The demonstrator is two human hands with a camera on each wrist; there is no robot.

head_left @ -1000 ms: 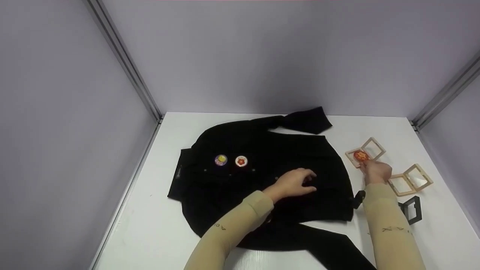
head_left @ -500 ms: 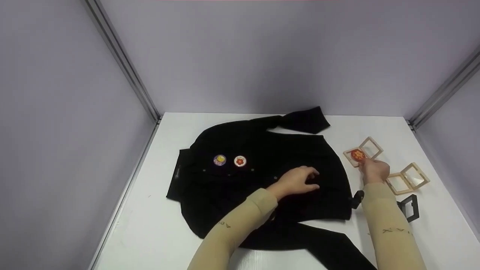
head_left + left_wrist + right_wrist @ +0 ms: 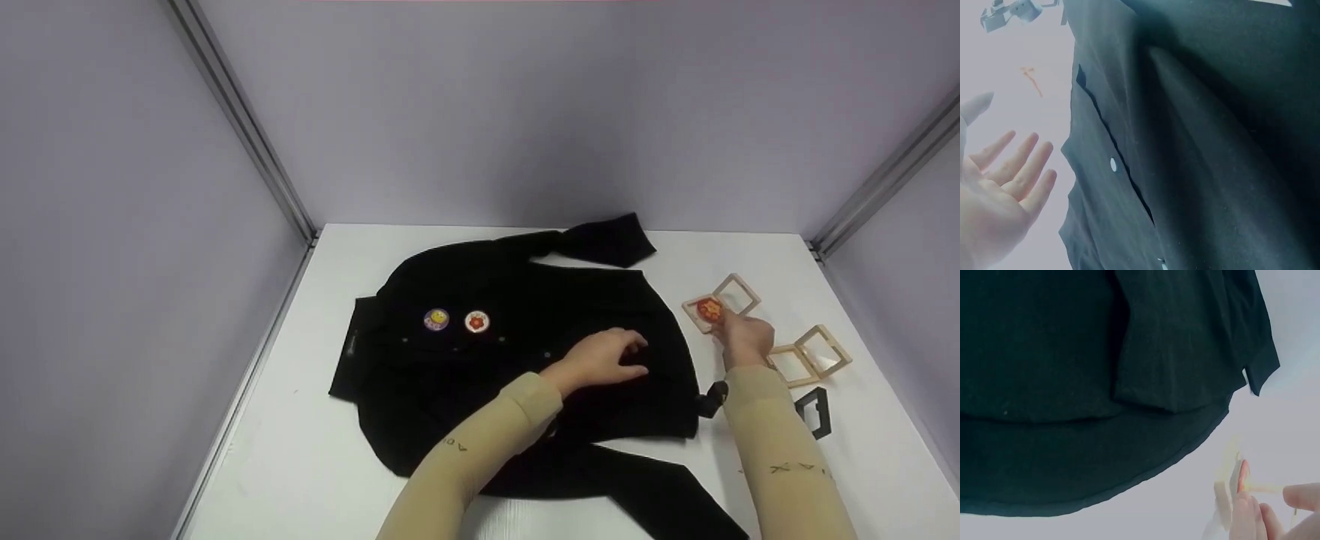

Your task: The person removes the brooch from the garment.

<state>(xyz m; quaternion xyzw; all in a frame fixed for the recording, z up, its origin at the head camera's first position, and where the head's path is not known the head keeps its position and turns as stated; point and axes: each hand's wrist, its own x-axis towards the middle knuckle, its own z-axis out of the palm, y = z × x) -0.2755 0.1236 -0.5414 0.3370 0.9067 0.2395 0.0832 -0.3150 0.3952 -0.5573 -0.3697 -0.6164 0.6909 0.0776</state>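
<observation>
"Head view first: what does the right hand point(image 3: 744, 337) do?"

"Its fingertips are at the near-right edge of the red badge point(image 3: 708, 308), which is at the tray part of an open wooden case point(image 3: 694, 318), on the right side of the scene. Whether thumb and finger pinch it cannot be told; the right wrist view is too pale there."

"And how will this badge behave?"

"Probably it is light and stiff, with a smooth face which may slip. It would be better to take it by the rim, at two opposite sides."

"The left hand point(image 3: 604, 358)?"

"It holds nothing. Its fingers are loosely bent and the thumb stands apart, over the black shirt point(image 3: 540, 300). This cloth seems soft and would easily wrinkle."

"What is farther out?"

"On the shirt, toward the left, are a purple badge point(image 3: 436, 319) and a white badge point(image 3: 477, 322). On the white table point(image 3: 285, 450), nearer than the first case and more to the right, are a second wooden case point(image 3: 808, 361) and a black case point(image 3: 824, 412)."
</observation>
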